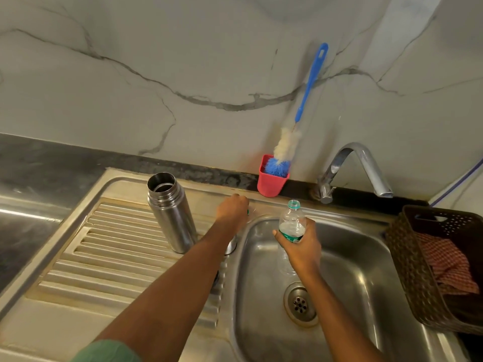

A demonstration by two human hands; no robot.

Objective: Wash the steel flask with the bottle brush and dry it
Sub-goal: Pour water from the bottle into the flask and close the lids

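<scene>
While the steel flask (171,212) stands upright and uncapped on the ribbed drainboard (104,257), just left of the basin, the washing proper has not yet begun; the person seems to be readying water or soap. The right hand (300,246) grips a small clear plastic bottle (292,220) around its lower half, fingers wrapped on the green label, and holds it uncapped over the sink (352,257). The left hand (231,209) reaches to the sink's back ledge, knuckles up and fingers curled under. A speck of green (247,211) shows at their tips, perhaps the bottle's cap, but whether they pinch it cannot be told. The bottle brush (308,84) stands untouched, bristles down in a red cup (271,182) against the wall, near the tap (360,163). The next move probably calls for freeing the left hand, steadying the flask and tipping the bottle into its mouth, then fetching the brush. A checked cloth (449,262) lies in the basket (407,257) at the right, handy for drying.
</scene>
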